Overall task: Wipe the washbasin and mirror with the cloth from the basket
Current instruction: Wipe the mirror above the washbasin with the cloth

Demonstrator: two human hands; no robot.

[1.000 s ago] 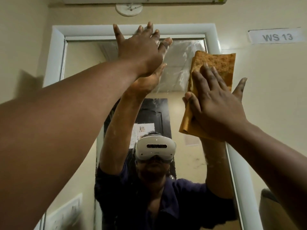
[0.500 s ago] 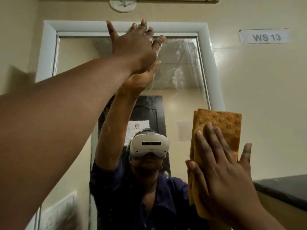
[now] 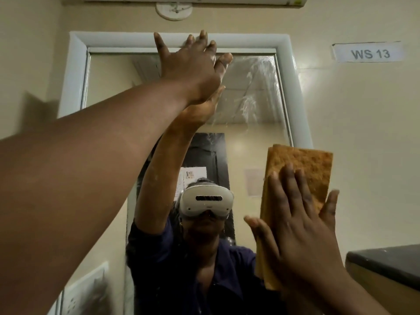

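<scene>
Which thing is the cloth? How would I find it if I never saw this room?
Find the big mirror with the white frame on the wall. Go down to its lower right side, where the right hand presses flat against something. That orange-brown folded cloth is the only rough, fuzzy thing there; everything around it is smooth.

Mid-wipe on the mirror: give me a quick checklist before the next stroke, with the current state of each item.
1. Cloth flat under right hand, fingers spread: ok.
2. Cloth on the glass: not ok, it straddles the mirror's right frame edge.
3. Left hand bracing open at the mirror top: ok.
4. Glass clean: not ok, wet streaks upper right.
5. Washbasin wiped: cannot tell, out of view.
</scene>
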